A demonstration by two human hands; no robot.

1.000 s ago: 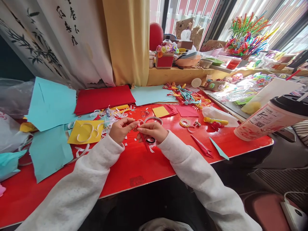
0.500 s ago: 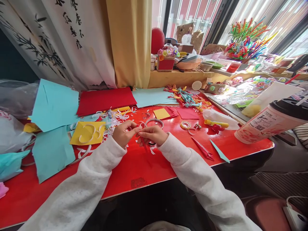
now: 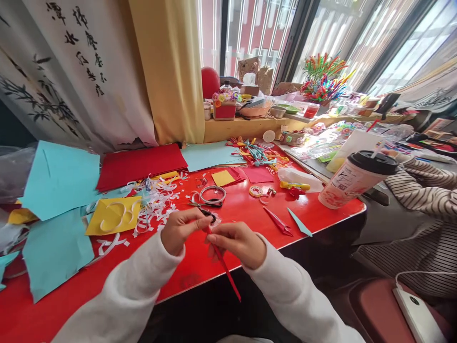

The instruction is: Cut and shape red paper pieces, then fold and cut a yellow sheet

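Red tabletop (image 3: 194, 269) is carrying cyan sheets (image 3: 59, 178) along left edge, red sheet (image 3: 141, 162) at far edge, white scraps (image 3: 157, 202) w/ yellow sheet (image 3: 114, 215) littering mid; lidded cup (image 3: 352, 181) standing nr right corner.

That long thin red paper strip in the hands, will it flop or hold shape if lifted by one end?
Probably holds: the long thin red paper strip juts straight past the right hand, unsupported. Likely very light and easily creased, being so narrow.

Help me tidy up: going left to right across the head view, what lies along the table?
Teal sheet → yellow sheet → left hand → right hand (both pinch a red strip) → teal sliver → drink cup.
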